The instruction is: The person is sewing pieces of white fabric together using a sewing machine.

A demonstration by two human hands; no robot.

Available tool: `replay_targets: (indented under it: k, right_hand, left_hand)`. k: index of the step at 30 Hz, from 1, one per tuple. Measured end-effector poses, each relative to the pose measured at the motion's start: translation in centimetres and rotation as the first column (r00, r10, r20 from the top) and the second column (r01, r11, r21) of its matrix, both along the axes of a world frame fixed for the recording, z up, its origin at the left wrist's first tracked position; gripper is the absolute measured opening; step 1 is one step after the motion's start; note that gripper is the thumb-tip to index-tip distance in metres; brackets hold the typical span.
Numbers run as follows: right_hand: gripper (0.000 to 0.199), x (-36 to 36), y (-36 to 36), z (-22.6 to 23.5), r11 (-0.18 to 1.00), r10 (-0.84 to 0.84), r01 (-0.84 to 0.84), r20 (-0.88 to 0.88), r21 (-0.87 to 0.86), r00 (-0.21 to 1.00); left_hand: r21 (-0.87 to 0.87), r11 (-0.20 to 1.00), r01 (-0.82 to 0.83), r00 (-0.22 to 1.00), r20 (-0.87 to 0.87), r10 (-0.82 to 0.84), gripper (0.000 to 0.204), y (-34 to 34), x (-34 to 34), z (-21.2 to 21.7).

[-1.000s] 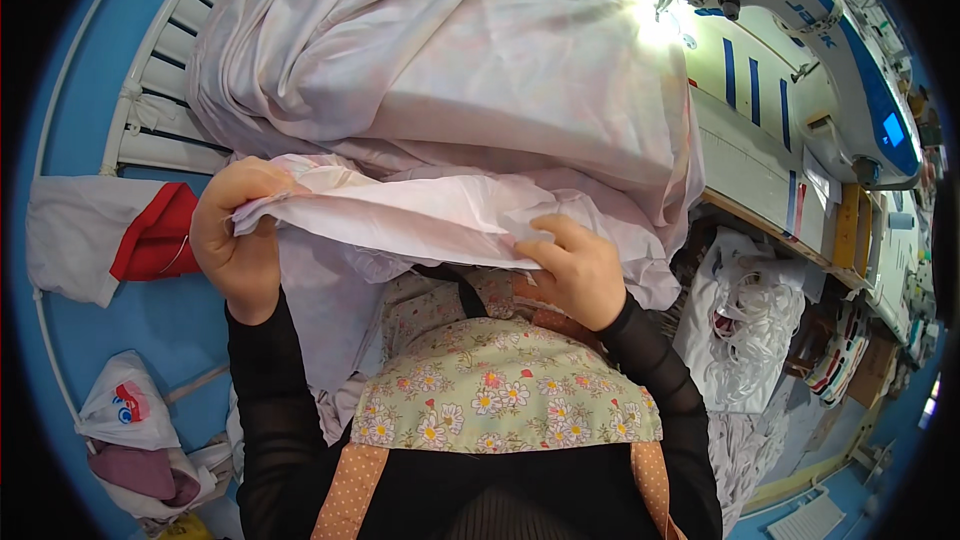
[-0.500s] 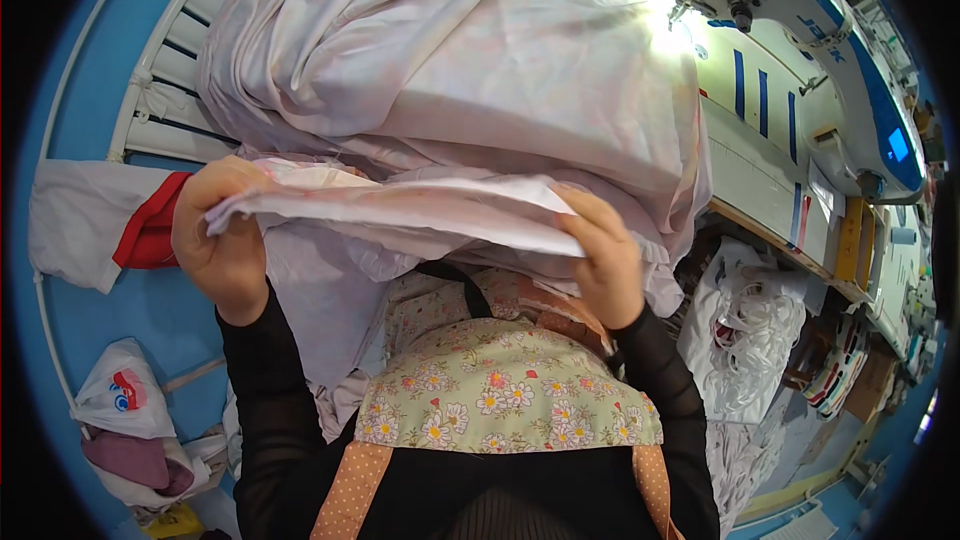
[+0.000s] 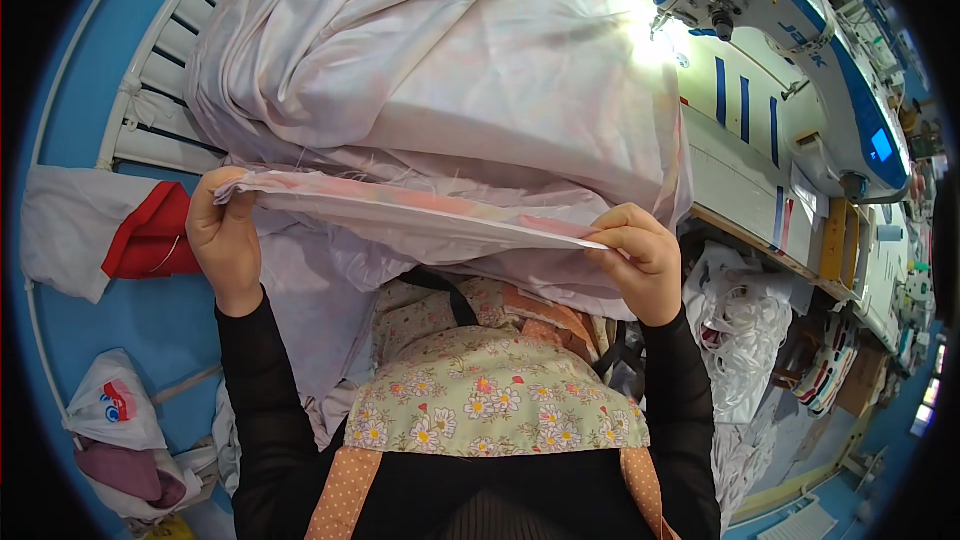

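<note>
- Right in front of the sewing machine (image 3: 790,30), a big heap of pale lilac fabric (image 3: 450,80) covers the table, and one folded edge (image 3: 420,212) of it is pulled out toward the person.
- Left hand (image 3: 225,240) is pinched shut on the far end of that edge, away from the machine; right hand (image 3: 640,260) is clamped on the end nearer it.
- Hands sit well apart, forearms up, edge stretched taut between them.
- Looks like the lining-up step; I'd guess next calls for keeping the layers even.
- White and red cloth (image 3: 110,235) hangs beyond the left hand.
</note>
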State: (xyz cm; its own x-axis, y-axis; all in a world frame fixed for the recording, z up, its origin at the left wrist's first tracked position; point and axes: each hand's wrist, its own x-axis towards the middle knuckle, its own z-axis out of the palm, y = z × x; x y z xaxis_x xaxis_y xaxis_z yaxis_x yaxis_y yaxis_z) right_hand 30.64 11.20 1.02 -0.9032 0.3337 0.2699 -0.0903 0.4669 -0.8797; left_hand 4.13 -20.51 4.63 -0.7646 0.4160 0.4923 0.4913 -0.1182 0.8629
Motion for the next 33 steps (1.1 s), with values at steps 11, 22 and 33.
replay_targets:
  k: [11, 22, 33]
  right_hand:
    - [0.017, -0.4, -0.5, -0.6, 0.984, -0.168, 0.170, -0.033, 0.045, 0.985]
    - [0.010, -2.5, -2.1, -3.0, 0.986, -0.168, 0.166, 0.091, 0.027, 0.982]
    - [0.010, -4.0, -3.6, -3.0, 0.987, -0.135, 0.131, 0.040, 0.098, 0.990]
  left_hand:
    - [0.074, 0.996, -0.059, 0.994, 0.091, 0.052, 0.009, 0.7, -0.5, -2.6]
    - [-0.243, 0.965, -0.100, 0.910, 0.369, 0.187, 0.006, 3.0, -3.6, -8.2]
    - [-0.391, 0.778, 0.491, 0.840, -0.023, -0.542, 0.032, 15.1, 10.1, -6.6]
